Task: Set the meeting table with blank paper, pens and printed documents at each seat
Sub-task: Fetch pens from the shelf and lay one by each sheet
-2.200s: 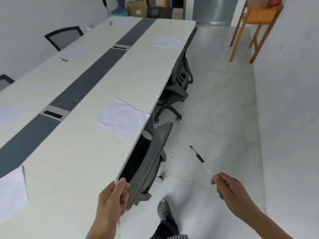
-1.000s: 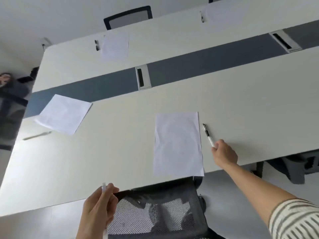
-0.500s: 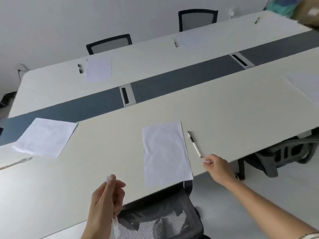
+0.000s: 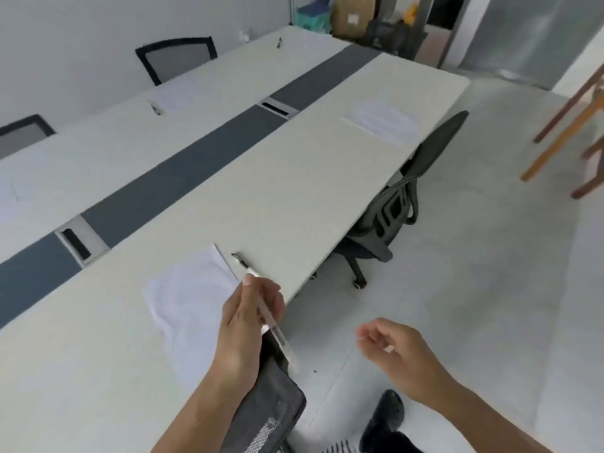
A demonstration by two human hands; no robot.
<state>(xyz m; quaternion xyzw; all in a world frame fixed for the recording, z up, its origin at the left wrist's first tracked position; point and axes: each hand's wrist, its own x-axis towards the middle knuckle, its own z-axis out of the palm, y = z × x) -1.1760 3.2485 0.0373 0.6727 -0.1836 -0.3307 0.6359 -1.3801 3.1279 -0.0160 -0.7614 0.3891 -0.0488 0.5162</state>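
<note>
My left hand [image 4: 243,325] grips a clear pen [image 4: 276,335] above the near table edge. A blank sheet [image 4: 186,299] lies on the long white table [image 4: 268,191] just left of that hand. A black-tipped pen [image 4: 241,260] rests on the table beside the sheet's right edge. My right hand [image 4: 395,351] hangs off the table over the floor with loosely curled fingers and holds nothing. Another sheet [image 4: 384,120] lies at the far seat on this side. Across the table, a pen [image 4: 155,108] lies beside a faint sheet [image 4: 178,98].
A mesh chair back [image 4: 271,410] stands right below my left arm. A second black office chair [image 4: 398,204] sits tucked at the far seat. Two chairs line the opposite side. A wooden stool [image 4: 568,125] stands at the right wall. Boxes are stacked past the table's far end.
My right hand has let go of the pen beside the sheet and drawn back off the table. The view has swung right toward the far seat. My left hand still holds its pen.
</note>
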